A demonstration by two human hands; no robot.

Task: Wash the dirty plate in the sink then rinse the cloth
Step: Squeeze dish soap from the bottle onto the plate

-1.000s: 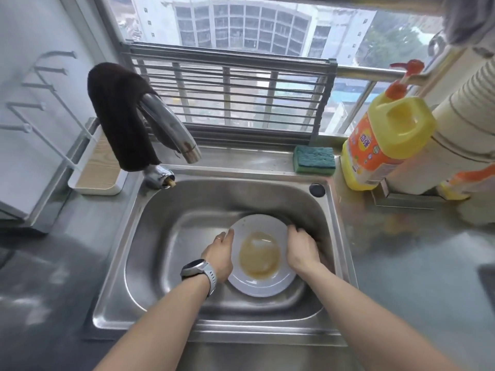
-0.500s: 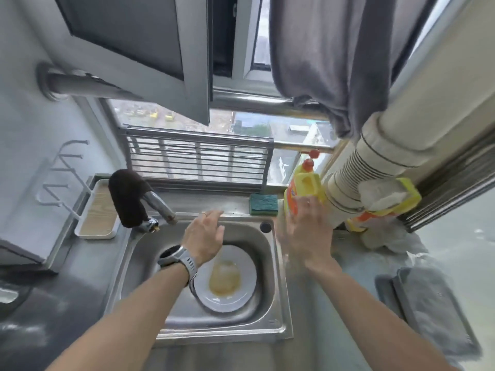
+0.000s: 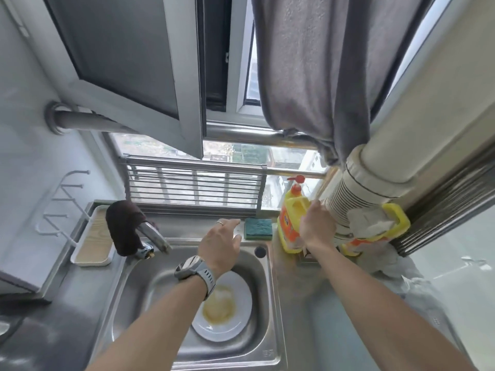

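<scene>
A white plate (image 3: 242, 314) lies flat on the bottom of the steel sink (image 3: 270, 303), its centre smeared with yellow-brown residue. A dark brown cloth (image 3: 123, 227) hangs draped over the tap (image 3: 156, 236) at the sink's back-left corner.

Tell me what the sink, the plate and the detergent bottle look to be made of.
Sink: brushed stainless steel by its grey sheen and soft reflections. Plate: glossy white, probably glazed ceramic, though melamine is possible; a brownish film covers its centre. Detergent bottle: moulded yellow plastic, slightly translucent, with an orange label and a red pump.
</scene>
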